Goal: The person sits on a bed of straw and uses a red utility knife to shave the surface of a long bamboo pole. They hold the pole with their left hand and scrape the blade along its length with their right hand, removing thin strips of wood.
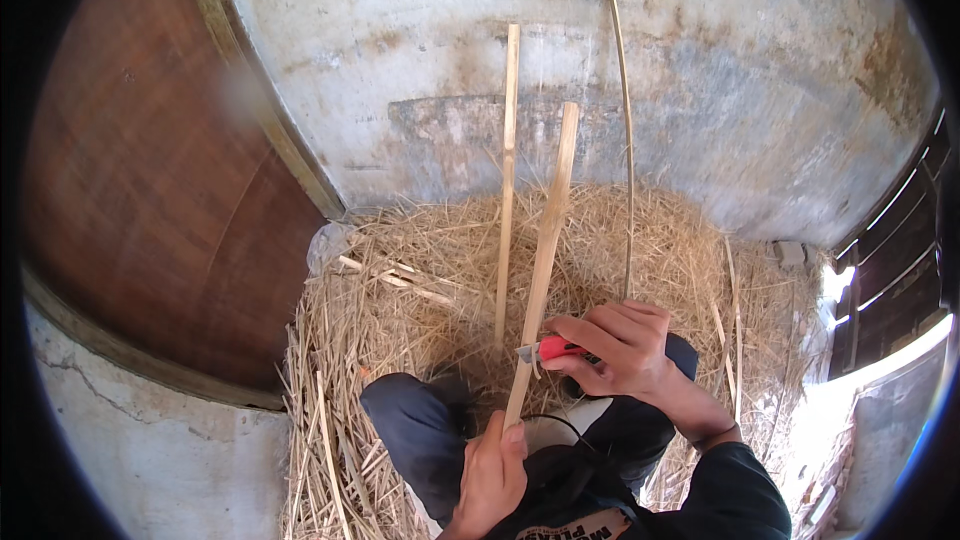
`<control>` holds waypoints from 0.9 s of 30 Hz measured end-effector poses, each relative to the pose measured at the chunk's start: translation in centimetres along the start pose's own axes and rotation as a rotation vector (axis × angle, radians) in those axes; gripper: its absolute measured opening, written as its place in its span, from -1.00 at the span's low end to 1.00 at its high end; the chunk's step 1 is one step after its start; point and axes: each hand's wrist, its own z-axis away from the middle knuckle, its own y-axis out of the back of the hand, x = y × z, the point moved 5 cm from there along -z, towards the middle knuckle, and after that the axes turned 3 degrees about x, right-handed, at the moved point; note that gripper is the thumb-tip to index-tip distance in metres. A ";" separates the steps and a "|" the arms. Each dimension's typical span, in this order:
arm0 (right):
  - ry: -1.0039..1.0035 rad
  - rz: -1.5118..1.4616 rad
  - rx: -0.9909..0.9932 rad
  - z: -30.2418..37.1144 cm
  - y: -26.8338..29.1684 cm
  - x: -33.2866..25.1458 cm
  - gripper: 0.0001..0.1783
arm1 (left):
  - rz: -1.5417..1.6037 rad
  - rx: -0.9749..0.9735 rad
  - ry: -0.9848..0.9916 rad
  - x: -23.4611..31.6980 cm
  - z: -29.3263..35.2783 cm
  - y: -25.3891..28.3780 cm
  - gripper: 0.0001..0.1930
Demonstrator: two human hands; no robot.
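Note:
A pale strip of split wood or bamboo (552, 215) slants up and away from my lap, its far end in front of the wall. My left hand (492, 475) is closed round its lower end. In my right hand (625, 348) is a red-handled utility knife (558, 347), fingers wrapped about the grip. The short metal blade (527, 352) lies against the strip, a little above my left hand. A thin curl or sliver hangs by the strip just below the blade.
Two more sticks stand against the stained wall (720, 90): a straight one (508, 140) and a thinner, bent one (627, 110). Shavings and straw-like strips (670, 230) cover the floor around my legs. A brown wooden door (160, 170) is at left, a slatted opening (900, 260) at right.

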 end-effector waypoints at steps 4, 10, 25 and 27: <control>-0.182 0.058 0.122 0.3 0.3 4.1 -0.68 | -0.060 0.026 -0.056 -0.7 1.1 -0.5 -0.65; -0.561 0.044 0.335 0.2 5.7 11.5 -0.59 | -0.008 -0.075 0.061 -3.7 2.7 -0.6 -0.58; 0.007 -0.078 -0.046 3.2 -0.8 -1.3 -0.59 | -0.012 0.010 -0.047 -0.3 -1.2 0.1 -0.58; 0.017 -0.076 -0.055 3.2 -0.8 -1.4 -0.59 | -0.058 0.026 -0.075 0.0 -1.1 0.0 -0.63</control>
